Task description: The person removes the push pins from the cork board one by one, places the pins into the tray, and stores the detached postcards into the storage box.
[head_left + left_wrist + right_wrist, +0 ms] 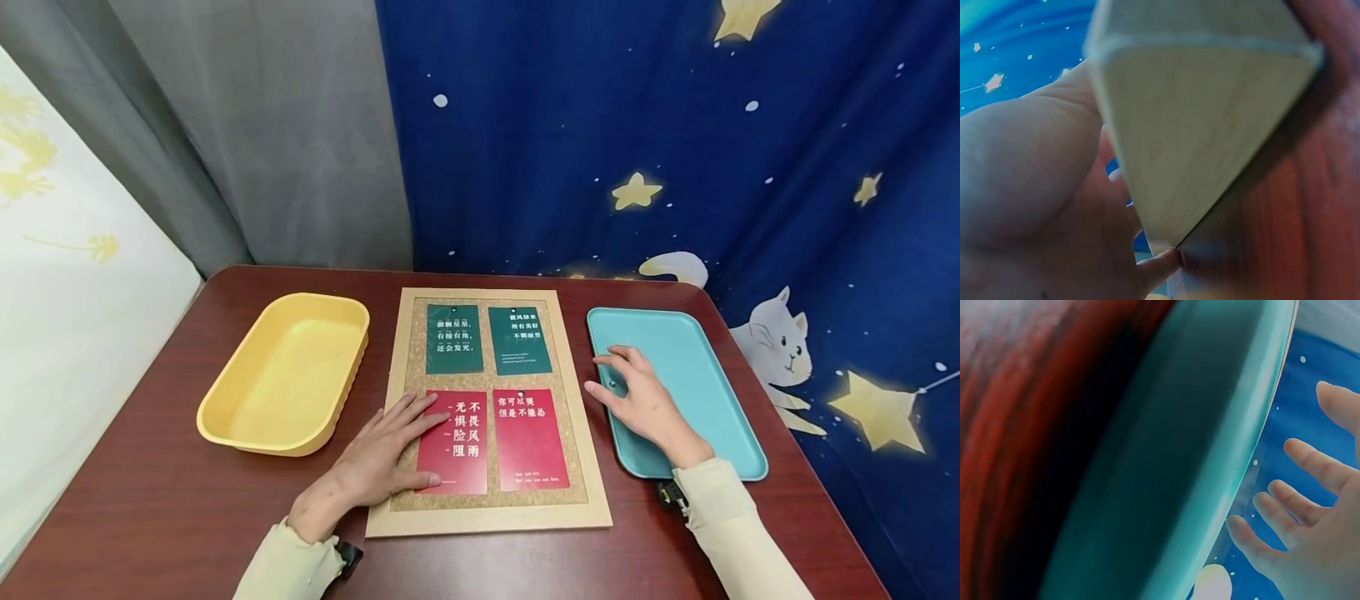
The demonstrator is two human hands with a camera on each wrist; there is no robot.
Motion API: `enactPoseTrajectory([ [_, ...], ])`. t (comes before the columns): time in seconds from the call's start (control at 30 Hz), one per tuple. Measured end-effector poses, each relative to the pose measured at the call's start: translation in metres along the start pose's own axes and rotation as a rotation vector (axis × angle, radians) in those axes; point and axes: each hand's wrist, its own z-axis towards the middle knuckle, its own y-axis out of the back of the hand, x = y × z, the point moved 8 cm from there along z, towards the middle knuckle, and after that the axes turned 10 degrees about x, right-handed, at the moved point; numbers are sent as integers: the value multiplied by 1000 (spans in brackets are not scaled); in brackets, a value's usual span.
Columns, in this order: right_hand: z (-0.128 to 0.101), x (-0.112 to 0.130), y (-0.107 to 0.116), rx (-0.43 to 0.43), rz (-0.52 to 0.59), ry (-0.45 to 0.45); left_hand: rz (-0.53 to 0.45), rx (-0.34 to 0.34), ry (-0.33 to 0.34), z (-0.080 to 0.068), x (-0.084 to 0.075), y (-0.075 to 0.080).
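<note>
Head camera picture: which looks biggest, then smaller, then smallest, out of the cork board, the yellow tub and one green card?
1. Cork board, largest.
2. Yellow tub, smaller than the board.
3. Green card, smallest by far; it lies on the board.

All sit at similar distance on the table, so the order looks safe.

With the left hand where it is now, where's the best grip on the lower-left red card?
Probably its bottom right corner, coming from the near side. The lower-left red card lies flat on the cork board, apparently pinned near its top edge, and the left hand presses flat across its left side. The near corner is bare and free to lift and pinch.
</note>
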Motion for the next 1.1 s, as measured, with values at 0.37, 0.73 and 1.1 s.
enactPoseTrajectory([
  [0.37,0,8,-12,60,-96,31,19,-4,3,2,2,-2],
  [0.73,0,17,-18,99,-131,89,19,-13,-14,0,1,-4],
  [1.1,0,21,-23,145,-166,125,27,-19,-21,1,1,-4],
])
